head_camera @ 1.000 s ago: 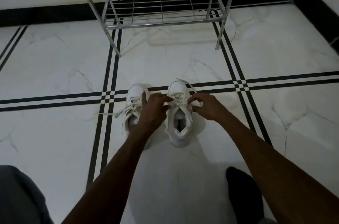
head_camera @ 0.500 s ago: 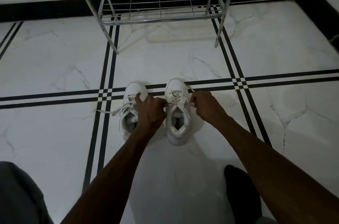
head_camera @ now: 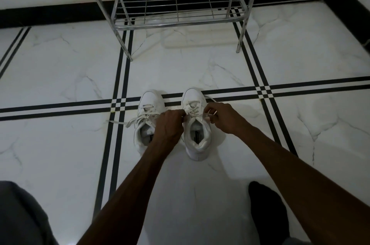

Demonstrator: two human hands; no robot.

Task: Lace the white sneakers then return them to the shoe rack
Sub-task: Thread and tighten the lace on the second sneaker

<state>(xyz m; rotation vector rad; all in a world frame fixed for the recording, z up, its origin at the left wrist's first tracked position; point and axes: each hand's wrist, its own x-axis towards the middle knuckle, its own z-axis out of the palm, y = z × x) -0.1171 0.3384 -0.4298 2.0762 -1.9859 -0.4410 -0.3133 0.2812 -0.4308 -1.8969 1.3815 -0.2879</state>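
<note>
On the marble floor (head_camera: 200,68), lace ends of the right sneaker (head_camera: 197,124) were pinched by the left hand (head_camera: 170,124) and right hand (head_camera: 222,117); the shoe rack (head_camera: 176,4) was seen beyond.

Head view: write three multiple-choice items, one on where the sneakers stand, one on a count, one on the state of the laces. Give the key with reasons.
1. Where do the white sneakers stand?
A. on the rack's lower shelf
B. on the floor in front of the rack
C. on the person's lap

2. How many sneakers are there?
A. one
B. two
C. four

3. Whose lace trails loose on the floor?
A. the left sneaker's
B. the right sneaker's
C. neither's

Key: 1 B, both sit on the tiled floor, short of the shoe rack. 2 B, a left sneaker and a right sneaker. 3 A, its lace lies slack, while the left hand and right hand pinch the right sneaker's lace.
</note>
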